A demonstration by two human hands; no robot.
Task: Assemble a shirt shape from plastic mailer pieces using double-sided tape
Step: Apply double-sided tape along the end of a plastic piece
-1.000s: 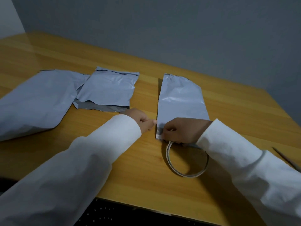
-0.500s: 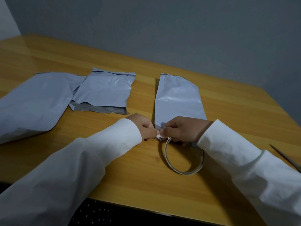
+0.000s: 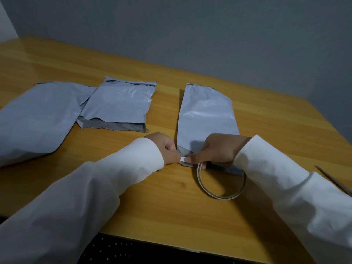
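Note:
Three grey plastic mailer pieces lie on the wooden table (image 3: pixel 171 210): a large one (image 3: pixel 36 121) at the far left, a square one (image 3: pixel 120 103) beside it, and a long narrow one (image 3: pixel 205 115) in the middle. My left hand (image 3: pixel 165 149) pinches the white end of the tape (image 3: pixel 182 159) at the narrow piece's near left corner. My right hand (image 3: pixel 219 151) grips the thin ring-shaped tape roll (image 3: pixel 221 184), its fingertip against the same tape end. The narrow piece's near edge is partly hidden under my right hand.
The tip of a pair of scissors (image 3: pixel 335 181) shows at the right edge of the table. A grey wall stands behind the table. A dark perforated surface (image 3: pixel 114 250) lies below the near table edge.
My left hand has moved right to meet my right hand and now pinches the white tape end. The narrow piece's near corner has lifted, showing its darker underside.

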